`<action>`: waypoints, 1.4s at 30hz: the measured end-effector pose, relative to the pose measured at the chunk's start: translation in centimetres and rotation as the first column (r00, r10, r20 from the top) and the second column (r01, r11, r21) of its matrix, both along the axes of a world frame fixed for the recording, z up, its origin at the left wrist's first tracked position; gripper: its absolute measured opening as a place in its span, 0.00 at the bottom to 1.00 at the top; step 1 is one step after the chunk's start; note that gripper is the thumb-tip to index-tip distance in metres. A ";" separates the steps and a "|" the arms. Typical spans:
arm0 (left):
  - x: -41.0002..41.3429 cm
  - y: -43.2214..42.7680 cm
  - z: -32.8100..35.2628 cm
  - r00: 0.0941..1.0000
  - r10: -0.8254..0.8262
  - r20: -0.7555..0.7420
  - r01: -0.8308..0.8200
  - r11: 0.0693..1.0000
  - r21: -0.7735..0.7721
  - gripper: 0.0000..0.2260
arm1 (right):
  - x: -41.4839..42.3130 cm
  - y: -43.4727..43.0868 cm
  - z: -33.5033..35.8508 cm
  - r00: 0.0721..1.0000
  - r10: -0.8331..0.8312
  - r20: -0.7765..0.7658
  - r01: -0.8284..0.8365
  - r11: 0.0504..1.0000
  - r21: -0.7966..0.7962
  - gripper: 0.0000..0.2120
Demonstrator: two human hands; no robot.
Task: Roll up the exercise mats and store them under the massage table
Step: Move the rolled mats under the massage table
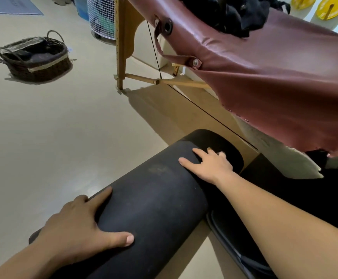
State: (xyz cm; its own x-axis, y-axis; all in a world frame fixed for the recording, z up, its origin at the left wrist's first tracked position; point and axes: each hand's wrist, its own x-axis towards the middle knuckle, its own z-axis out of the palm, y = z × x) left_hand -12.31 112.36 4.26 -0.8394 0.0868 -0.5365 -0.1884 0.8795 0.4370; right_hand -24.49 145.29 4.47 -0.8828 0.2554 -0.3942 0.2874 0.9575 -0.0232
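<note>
Mat (154, 202), rolled, lies lower centre; we press left hand (79, 224) and right hand (210, 166) on it, both flat, unclenched.

A thick black rubber exercise mat (154, 198), rolled into a fat cylinder, is lying diagonally across the lower centre, its far end nearing the maroon leather, wooden-legged massage table (274, 77) filling the upper right.

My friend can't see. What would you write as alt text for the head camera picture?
A person's left hand and right hand rest flat on a rolled black mat on the floor, beside a dark red massage table. A wicker basket sits farther off.
</note>
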 end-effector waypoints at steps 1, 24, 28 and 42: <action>-0.1 -0.9 0.1 1.000 0.026 0.013 -0.027 0.999 0.039 0.58 | -0.3 0.2 -0.1 1.000 -0.007 0.014 0.007 1.000 -0.018 0.47; -3.2 6.3 -3.0 0.944 0.238 -0.227 -0.115 0.886 0.448 0.49 | 6.8 -4.9 0.1 0.791 0.281 -0.544 -0.372 0.926 -0.062 0.18; -2.8 6.6 -4.0 0.883 0.436 -0.173 -0.253 0.754 0.607 0.33 | 10.7 -4.5 -0.5 0.823 0.310 -0.477 -0.414 0.901 -0.130 0.33; -5.0 14.9 -1.6 0.896 0.386 0.220 -0.418 0.564 0.712 0.31 | 7.9 1.6 -1.8 0.881 0.295 -0.369 -0.344 0.936 -0.071 0.45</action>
